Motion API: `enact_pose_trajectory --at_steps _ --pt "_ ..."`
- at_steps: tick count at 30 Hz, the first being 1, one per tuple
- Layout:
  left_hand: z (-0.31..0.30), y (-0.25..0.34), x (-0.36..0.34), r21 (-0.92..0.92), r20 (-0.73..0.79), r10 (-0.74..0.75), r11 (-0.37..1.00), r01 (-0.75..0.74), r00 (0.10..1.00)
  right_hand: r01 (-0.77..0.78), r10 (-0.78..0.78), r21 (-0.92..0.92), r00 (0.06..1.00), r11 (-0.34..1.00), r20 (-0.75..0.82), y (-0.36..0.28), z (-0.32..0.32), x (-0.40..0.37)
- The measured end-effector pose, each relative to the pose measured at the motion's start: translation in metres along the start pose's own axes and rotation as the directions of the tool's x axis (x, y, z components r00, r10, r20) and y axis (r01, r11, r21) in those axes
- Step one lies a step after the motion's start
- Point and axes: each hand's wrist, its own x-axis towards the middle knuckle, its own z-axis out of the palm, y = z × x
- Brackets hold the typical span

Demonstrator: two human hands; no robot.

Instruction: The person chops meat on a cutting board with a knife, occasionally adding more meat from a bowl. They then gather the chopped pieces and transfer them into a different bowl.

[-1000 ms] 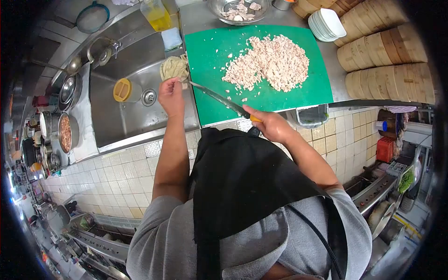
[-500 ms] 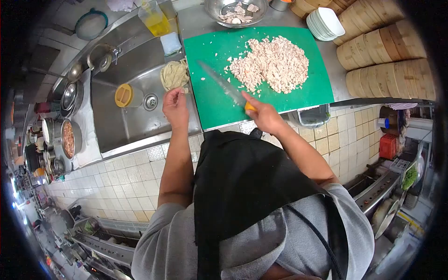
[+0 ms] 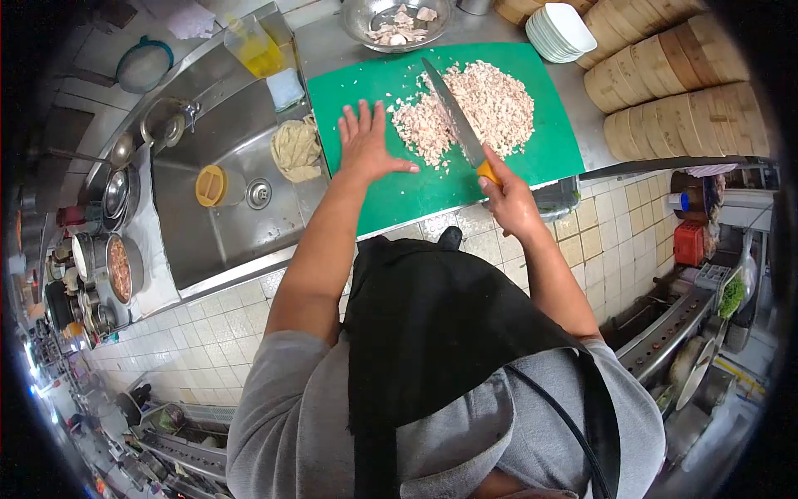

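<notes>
One long knife (image 3: 454, 111) reaches slantwise over the pale chopped meat (image 3: 499, 106), its yellow handle (image 3: 489, 173) wrapped in the person's right hand (image 3: 514, 202). From where I stand, the left hand (image 3: 364, 153) is spread wide, palm down and holding nothing, over the green board (image 3: 399, 196) to the left of the heap; whether it presses on the surface I cannot tell. The meat sits in a loose pile toward the board's far side, crumbs scattered about it, and a metal bowl (image 3: 355, 30) stands just beyond. I judge the bits soft, light and damp, prone to slide and scatter, so they suit a flat blade and a cupped palm better than pinching. The knife looks stiff and fairly weighty; its handle is the place to grip, fingers clear of the edge.
</notes>
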Motion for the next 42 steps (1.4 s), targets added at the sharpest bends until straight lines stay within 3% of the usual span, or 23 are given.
enact_pose_trajectory --at_steps 2,4,6,7,11,13,16,21,22,24,25,29,31,32,34,37,40,42 --pt "0.009 0.011 0.017 -0.085 -0.028 0.073 0.994 -0.075 0.997 -0.194 0.190 0.063 0.980 0.979 0.053 -0.013 -0.007 -0.008" --pt "0.023 0.026 0.024 -0.166 -0.060 0.143 0.974 -0.152 0.988 -0.185 0.183 0.061 0.983 0.981 0.030 -0.011 -0.010 -0.013" --pt "0.031 0.042 0.030 -0.549 -0.221 0.198 0.784 -0.289 0.955 -0.175 0.175 0.062 0.985 0.983 0.003 -0.007 -0.013 -0.017" --pt "0.032 0.048 0.028 -0.630 -0.247 0.180 0.716 -0.299 0.952 -0.113 0.115 0.066 0.993 0.991 -0.036 -0.004 -0.014 -0.020" --pt "0.037 0.037 0.024 -0.586 -0.326 0.159 0.739 -0.332 0.932 0.031 -0.023 0.053 0.991 0.998 -0.133 0.000 -0.018 -0.024" --pt "0.034 0.029 0.023 -0.307 -0.289 0.120 0.928 -0.211 0.950 0.098 -0.096 0.003 0.980 0.995 -0.173 -0.007 -0.018 -0.022" --pt "0.023 0.033 0.020 -0.221 -0.219 0.148 0.955 -0.197 0.965 0.211 -0.222 -0.075 0.952 0.975 -0.211 -0.016 -0.015 -0.015" --pt "0.030 0.025 0.023 -0.359 -0.282 0.186 0.889 -0.283 0.941 0.352 -0.390 -0.209 0.902 0.913 -0.183 -0.009 0.006 -0.005" --pt "0.031 0.023 0.023 -0.398 -0.296 0.193 0.866 -0.304 0.936 0.352 -0.390 -0.209 0.902 0.912 -0.184 0.001 0.013 -0.002" --pt "0.033 0.018 0.020 -0.427 -0.310 0.199 0.844 -0.323 0.930 0.289 -0.308 -0.272 0.951 0.918 -0.031 0.011 0.024 0.002" --pt "0.034 0.017 0.019 -0.456 -0.326 0.203 0.821 -0.342 0.923 0.156 -0.134 -0.389 0.987 0.908 0.084 0.011 0.025 0.001" --pt "0.032 0.013 0.010 -0.411 -0.410 0.215 0.824 -0.390 0.887 0.188 -0.176 -0.380 0.982 0.906 0.067 -0.001 0.022 0.001" --pt "0.034 0.010 0.008 -0.359 -0.463 0.186 0.854 -0.375 0.867 0.294 -0.317 -0.324 0.948 0.899 -0.021 -0.005 0.027 -0.002" --pt "0.036 0.009 0.005 -0.361 -0.462 0.184 0.855 -0.373 0.867 0.294 -0.316 -0.325 0.948 0.899 -0.019 -0.001 0.028 -0.002" --pt "0.036 0.006 0.002 -0.330 -0.418 0.170 0.887 -0.323 0.892 0.220 -0.173 -0.435 0.974 0.873 0.144 0.003 0.031 0.003" --pt "0.039 0.002 -0.003 -0.361 -0.431 0.160 0.871 -0.333 0.888 0.279 -0.290 -0.331 0.957 0.901 0.016 -0.011 0.028 0.000" --pt "0.042 0.003 -0.004 -0.432 -0.456 0.108 0.841 -0.326 0.884 0.232 -0.201 -0.459 0.973 0.857 0.117 -0.001 0.036 0.000" --pt "0.041 0.002 -0.005 -0.435 -0.472 0.104 0.836 -0.334 0.875 0.227 -0.190 -0.448 0.974 0.865 0.126 -0.003 0.034 0.001"
